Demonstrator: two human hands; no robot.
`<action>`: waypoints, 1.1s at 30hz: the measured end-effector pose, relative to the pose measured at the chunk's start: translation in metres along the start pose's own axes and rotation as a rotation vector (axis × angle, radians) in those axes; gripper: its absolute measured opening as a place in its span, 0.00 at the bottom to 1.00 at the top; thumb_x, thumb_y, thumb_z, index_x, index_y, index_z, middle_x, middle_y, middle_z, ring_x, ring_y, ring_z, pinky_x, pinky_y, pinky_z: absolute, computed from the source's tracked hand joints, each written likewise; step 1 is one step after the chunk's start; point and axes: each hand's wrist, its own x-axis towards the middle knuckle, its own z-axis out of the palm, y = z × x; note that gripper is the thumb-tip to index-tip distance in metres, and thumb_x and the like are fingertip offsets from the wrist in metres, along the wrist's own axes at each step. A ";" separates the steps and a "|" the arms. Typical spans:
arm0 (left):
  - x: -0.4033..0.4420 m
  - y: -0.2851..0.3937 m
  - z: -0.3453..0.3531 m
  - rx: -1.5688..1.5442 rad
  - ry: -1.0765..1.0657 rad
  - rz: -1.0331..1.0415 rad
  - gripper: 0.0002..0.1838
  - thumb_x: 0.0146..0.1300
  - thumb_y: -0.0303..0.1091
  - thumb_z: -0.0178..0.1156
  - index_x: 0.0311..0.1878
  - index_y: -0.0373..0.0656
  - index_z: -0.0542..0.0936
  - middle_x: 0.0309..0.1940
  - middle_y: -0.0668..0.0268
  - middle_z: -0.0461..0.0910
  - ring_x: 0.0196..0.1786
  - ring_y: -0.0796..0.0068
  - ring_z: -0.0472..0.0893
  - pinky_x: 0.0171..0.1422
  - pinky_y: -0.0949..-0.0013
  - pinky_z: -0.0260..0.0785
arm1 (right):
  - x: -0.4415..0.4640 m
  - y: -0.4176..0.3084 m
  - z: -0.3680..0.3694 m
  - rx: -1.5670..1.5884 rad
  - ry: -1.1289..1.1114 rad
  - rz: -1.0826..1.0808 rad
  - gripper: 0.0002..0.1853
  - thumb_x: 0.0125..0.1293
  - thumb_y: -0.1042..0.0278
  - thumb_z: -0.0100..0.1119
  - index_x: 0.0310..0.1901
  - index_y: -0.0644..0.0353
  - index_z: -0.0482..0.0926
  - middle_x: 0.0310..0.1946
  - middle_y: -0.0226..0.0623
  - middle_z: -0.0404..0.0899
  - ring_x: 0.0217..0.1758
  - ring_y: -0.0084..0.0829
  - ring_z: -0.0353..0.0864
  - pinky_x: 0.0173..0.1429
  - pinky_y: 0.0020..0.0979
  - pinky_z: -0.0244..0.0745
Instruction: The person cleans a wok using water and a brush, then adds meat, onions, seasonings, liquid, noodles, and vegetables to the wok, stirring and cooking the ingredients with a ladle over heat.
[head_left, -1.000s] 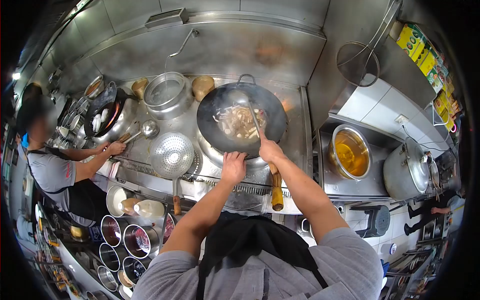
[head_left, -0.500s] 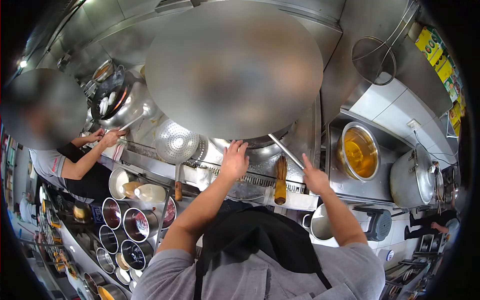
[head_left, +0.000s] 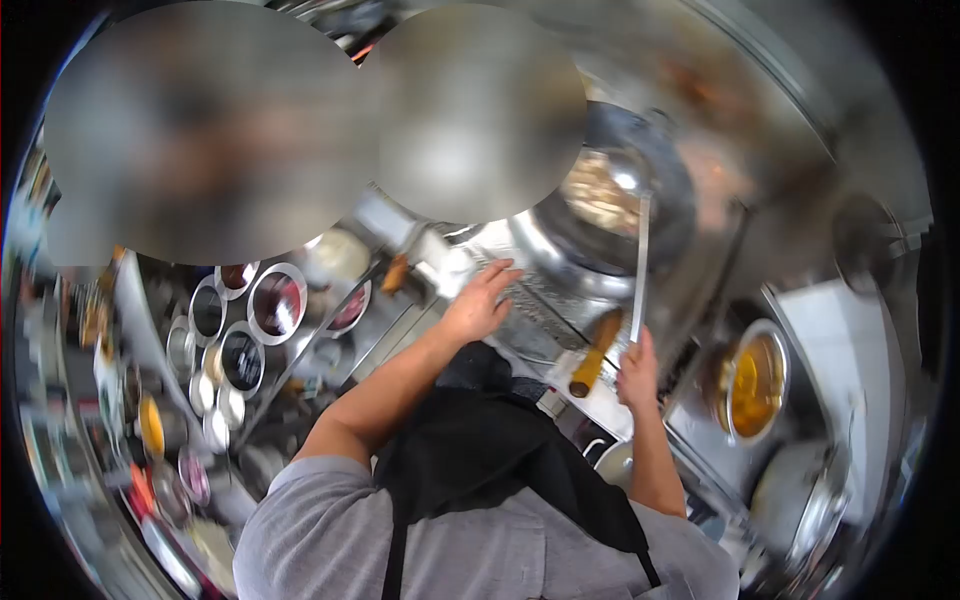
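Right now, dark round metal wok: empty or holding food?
Holding food: pale chunks lie in the dark round metal wok; its upper left is blurred out.

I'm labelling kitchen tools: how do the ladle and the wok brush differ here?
The ladle is silvery metal; the wok brush is yellow-brown.
The ladle is long and thin-handled; the wok brush is shorter and thicker.
The right hand holds the ladle, reaching over the wok; the wok brush lies unheld.
Both have their handle ends toward the person.

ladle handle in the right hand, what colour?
The ladle handle is silver-grey; it shows best in the head view, the only one.
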 end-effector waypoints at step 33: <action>-0.798 -0.217 0.068 -0.235 0.043 -1.330 0.15 0.59 0.39 0.56 0.41 0.42 0.85 0.48 0.59 0.84 0.55 0.59 0.80 0.62 0.60 0.72 | -0.263 -0.205 0.594 -0.601 -1.392 -0.223 0.42 0.63 0.82 0.49 0.78 0.50 0.46 0.25 0.32 0.71 0.16 0.23 0.69 0.20 0.27 0.68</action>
